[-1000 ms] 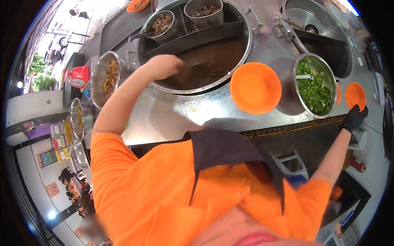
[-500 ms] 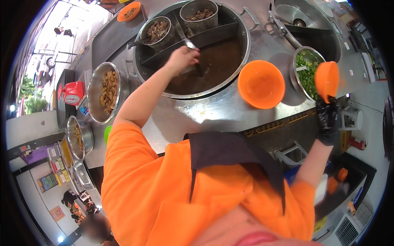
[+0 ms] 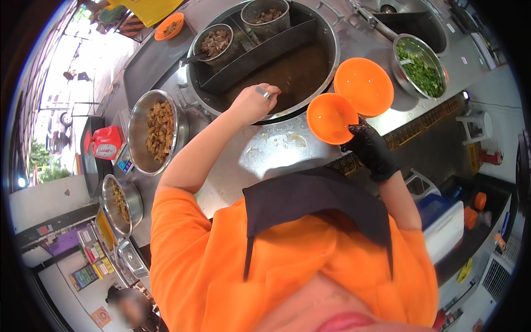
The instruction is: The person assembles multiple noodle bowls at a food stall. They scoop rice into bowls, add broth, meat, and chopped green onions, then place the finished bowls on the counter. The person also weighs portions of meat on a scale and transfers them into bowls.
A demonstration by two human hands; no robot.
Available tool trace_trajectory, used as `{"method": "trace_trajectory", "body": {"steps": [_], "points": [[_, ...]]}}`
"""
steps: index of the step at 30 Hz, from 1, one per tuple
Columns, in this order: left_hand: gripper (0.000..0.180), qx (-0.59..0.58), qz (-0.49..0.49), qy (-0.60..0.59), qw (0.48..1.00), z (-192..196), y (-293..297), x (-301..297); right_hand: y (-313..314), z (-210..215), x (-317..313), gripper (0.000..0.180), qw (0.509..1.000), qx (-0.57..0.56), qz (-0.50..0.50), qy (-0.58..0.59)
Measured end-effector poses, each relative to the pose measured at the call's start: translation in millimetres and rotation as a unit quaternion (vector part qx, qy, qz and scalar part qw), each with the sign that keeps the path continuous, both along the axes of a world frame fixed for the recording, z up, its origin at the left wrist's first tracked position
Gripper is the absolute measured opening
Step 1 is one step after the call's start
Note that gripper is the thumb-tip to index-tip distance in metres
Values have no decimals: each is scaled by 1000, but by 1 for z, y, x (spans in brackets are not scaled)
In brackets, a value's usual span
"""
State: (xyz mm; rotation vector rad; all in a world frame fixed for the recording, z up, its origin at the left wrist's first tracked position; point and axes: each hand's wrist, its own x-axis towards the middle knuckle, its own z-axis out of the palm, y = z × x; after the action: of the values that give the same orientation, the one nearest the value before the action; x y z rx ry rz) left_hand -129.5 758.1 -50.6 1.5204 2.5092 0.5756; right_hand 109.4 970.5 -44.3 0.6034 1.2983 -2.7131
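orange bowls, black glove, green herbs

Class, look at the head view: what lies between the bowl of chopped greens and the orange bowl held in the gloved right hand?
A second, larger orange bowl stands on the steel counter between the greens bowl and the held bowl, seen in the head view.

glossy plastic bowl, brushed-metal counter

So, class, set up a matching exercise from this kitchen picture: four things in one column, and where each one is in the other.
Things:
1. small orange bowl
2. large orange bowl
3. chopped greens
4. left hand

Places:
A. in a metal bowl at the right
B. over the big pot of broth
C. held in the gloved right hand
D. standing on the steel counter

Pairs: 1-C, 2-D, 3-A, 4-B
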Motion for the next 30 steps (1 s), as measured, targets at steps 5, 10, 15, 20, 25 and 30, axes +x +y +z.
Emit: {"method": "trace_trajectory", "body": {"steps": [5,10,15,20,25,30], "points": [[19,-15,-135,63,989,73,-34,27,-17,-18,6,54,1000,-19,9,-7],[21,-32,-224,123,966,86,-50,28,-37,-20,6,57,999,-20,-24,-26],[19,-74,-242,134,958,47,-37,16,-51,-17,6,52,998,-25,-41,-34],[18,-30,-164,69,984,53,-22,-2,-55,-24,7,45,998,-30,-58,1],[22,33,28,-1,999,102,-12,-23,-60,-23,6,42,996,-10,-84,-4],[27,75,140,-31,987,205,-18,-33,-58,-30,1,39,995,-24,-97,13]]}}
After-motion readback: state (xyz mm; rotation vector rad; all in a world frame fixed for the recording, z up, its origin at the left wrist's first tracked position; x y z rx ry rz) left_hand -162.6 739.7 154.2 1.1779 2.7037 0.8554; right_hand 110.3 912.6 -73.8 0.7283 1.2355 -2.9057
